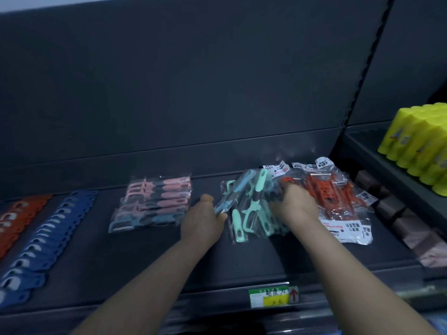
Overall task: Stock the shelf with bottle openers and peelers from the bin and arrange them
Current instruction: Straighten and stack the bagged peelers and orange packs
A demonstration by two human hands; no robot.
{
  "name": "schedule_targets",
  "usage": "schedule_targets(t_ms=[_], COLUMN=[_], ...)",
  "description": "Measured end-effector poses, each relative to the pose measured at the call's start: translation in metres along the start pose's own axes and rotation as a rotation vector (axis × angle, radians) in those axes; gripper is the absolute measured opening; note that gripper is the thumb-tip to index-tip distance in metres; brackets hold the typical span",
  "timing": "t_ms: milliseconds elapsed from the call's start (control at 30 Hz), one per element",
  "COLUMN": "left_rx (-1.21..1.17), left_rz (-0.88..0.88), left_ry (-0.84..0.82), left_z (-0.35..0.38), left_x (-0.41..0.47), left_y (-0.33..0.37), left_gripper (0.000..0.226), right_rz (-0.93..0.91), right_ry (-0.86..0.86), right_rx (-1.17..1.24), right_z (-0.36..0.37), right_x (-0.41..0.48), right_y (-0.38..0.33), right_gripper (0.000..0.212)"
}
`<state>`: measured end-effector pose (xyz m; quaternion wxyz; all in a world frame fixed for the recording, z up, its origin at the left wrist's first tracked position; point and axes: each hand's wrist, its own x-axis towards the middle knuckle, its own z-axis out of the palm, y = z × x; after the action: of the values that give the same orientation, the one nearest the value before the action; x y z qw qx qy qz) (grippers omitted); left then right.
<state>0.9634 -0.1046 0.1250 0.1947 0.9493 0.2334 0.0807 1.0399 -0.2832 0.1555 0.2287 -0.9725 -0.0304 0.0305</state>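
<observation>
Bagged mint-green plastic peelers (251,209) lie on the dark shelf (145,257); left hand (202,220) pinches a blue peeler (227,201), right hand (296,205) grips the pile.

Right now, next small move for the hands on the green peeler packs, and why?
Probably square them up: the mint-green peeler packs lie fanned and skewed, unlike the neat pink peeler stack. Left hand and right hand already flank them.

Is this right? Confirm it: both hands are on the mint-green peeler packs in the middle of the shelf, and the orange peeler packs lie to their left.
Not quite. In the head view the orange peeler packs lie to the right of the mint-green peeler packs, not the left. The left hand and right hand are both on the mint-green packs, mid-shelf.
</observation>
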Motion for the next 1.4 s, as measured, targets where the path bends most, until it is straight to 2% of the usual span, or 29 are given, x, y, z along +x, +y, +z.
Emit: schedule_targets(t_ms=[233,367,467,600,800,967,1133,1267,1400], left_rx=[-0.082,-0.118,-0.15,-0.122,-0.099,-0.052,-0.184,-0.293,-0.196], left_rz=[0.024,0.035,0.052,0.103,0.119,0.129,0.146,0.143,0.176], left_ry=[0.02,0.048,0.074,0.073,0.077,0.093,0.08,-0.021,-0.114], left_z=[0.001,-0.004,-0.014,-0.035,-0.072,-0.085,-0.079,-0.083,-0.101], left_x=[0.009,0.013,0.008,-0.005,-0.02,-0.017,-0.005,0.002,-0.004], left_y=[-0.01,-0.015,-0.031,-0.075,-0.162,-0.21,-0.22,-0.227,-0.241], left_gripper=[0.046,0.048,0.049,0.038,0.048,0.046,0.045,0.069,0.089], right_rz=[0.069,0.011,-0.065,-0.223,-0.466,-0.488,-0.515,-0.542,-0.596], right_ry=[0.156,0.097,0.039,-0.049,-0.153,-0.127,-0.059,-0.094,-0.139], right_rx=[0.385,0.47,0.417,0.288,0.202,0.189,0.132,0.075,-0.027], right_z=[-0.005,-0.006,-0.001,0.017,0.062,0.084,0.094,0.098,0.108], right_x=[0.005,0.003,0.0,-0.017,-0.046,-0.06,-0.073,-0.085,-0.101], right_y=[0.002,-0.005,-0.017,-0.056,-0.12,-0.145,-0.156,-0.163,-0.172], right_gripper=[0.03,0.036,0.036,0.032,0.034,0.035,0.029,0.026,0.027])
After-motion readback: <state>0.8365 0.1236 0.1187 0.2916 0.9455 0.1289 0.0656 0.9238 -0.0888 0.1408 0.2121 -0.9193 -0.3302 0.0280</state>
